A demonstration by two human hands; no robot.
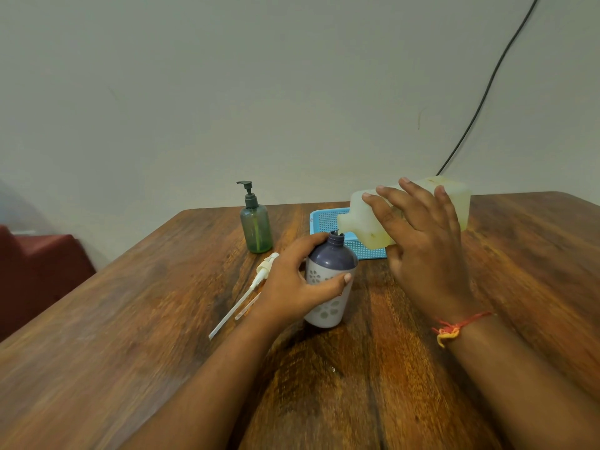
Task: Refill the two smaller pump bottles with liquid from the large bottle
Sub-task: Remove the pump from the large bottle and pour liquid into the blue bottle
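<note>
Two grips: both engaged, one per bottle.
Left grip: left hand wrapped around purple-and-white pump bottle, thumb across the front, fingers curled behind the shoulder; bottle upright on the worktop, pump removed, neck open.
Right grip: right hand clasped over large bottle, fingers spread across its top face, palm toward the near side; bottle tipped nearly flat, spout just above the open neck held by the left grip.
Removed pump: white pump with dip tube lying flat on the worktop just outside the left grip, on its wrist side.
Second bottle: green pump bottle upright beyond the left grip, pump still on, apparently not yet opened.
Behind the spout: blue basket, partly hidden by the large bottle.
Progress: likely filling the first of two.
Risk, overshoot: narrow neck under a wide spout; any extra tilt probably sends liquid down the purple shoulder and onto the left fingers.
Risk, slip: spread-finger hold on a smooth, heavy body; a wet palm could let it roll.
Risk, overfill: level hidden behind opaque walls.
Risk, knock: left forearm close to the dip tube; a nudge could roll it.
</note>
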